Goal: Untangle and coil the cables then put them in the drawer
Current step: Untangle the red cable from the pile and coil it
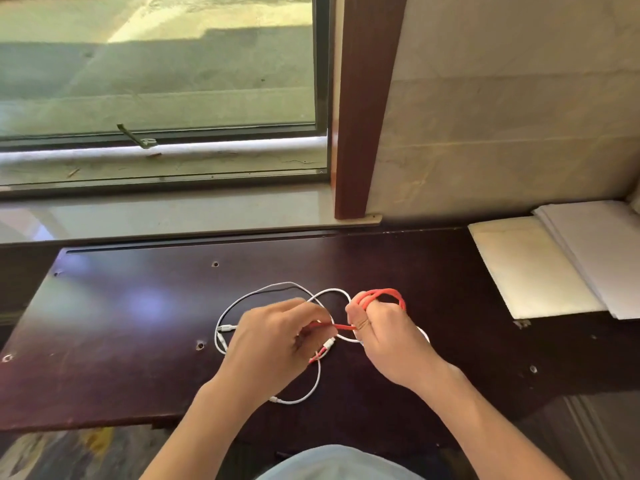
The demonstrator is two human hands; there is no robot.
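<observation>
On dark tabletop [104, 341]: red cable [384, 295] partly coiled in closed right hand [388, 336], tail pinched by left hand [273, 337]; white cables [311, 393] loose, uncoiled beneath; drawer unseen, stowing pending.

1. The bench [138, 341] is showing dark, polished wood, glossy enough to be mirroring the window light.
2. The red cable [384, 293] is looking like smooth, matt rubbery plastic.
3. The white cable [313, 389] is appearing smooth and slightly shiny.
4. The window sill [173, 216] is gleaming like polished stone.
5. The paper stack [595, 251] is looking matt white.
6. The wall [502, 116] is showing smooth, marble-like panels.
7. The window post [363, 98] is shining as lacquered reddish wood.
</observation>
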